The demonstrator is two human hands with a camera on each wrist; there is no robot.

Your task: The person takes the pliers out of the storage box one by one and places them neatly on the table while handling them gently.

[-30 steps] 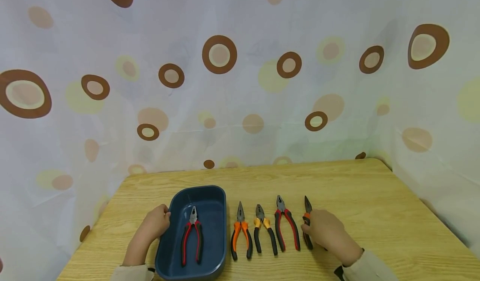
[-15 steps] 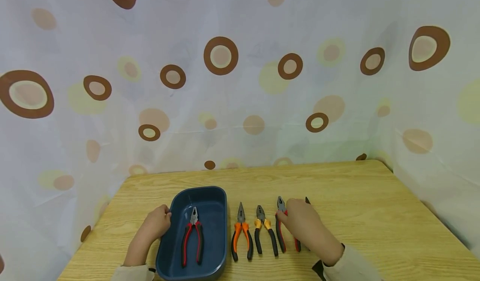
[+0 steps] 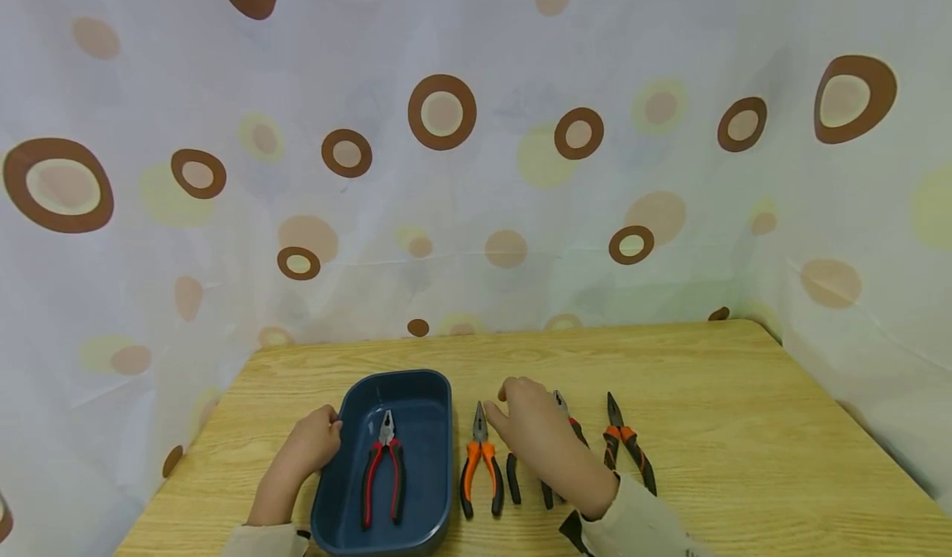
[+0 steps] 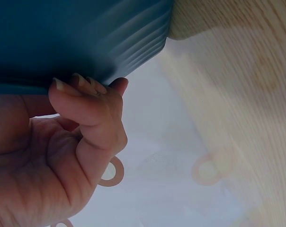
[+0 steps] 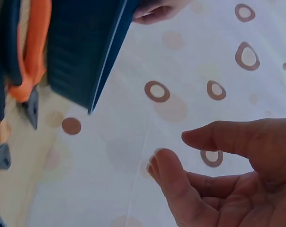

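My left hand [image 3: 316,437] grips the left rim of a dark blue tray [image 3: 445,458], fingers curled at its edge in the left wrist view. Inside the tray lie combination pliers [image 3: 387,439] with red and black handles. My right hand [image 3: 539,429] hovers over the row of pliers, its thumb and fingers apart with nothing between them. Just left of it are orange-handled long-nose pliers [image 3: 479,435]. It largely hides the yellow-and-black pliers [image 3: 513,478] and partly covers another red-and-black pair [image 3: 560,402]. Orange-and-black long-nose pliers [image 3: 614,416] lie farthest right.
The pliers and tray are on a light wooden table [image 3: 744,441]. A white curtain [image 3: 476,185] with brown and beige circles stands behind the table and along its sides.
My right hand has moved left from the rightmost pliers, across the red-and-black pair, to above the yellow-and-black ones. The left hand and tray keep their place.
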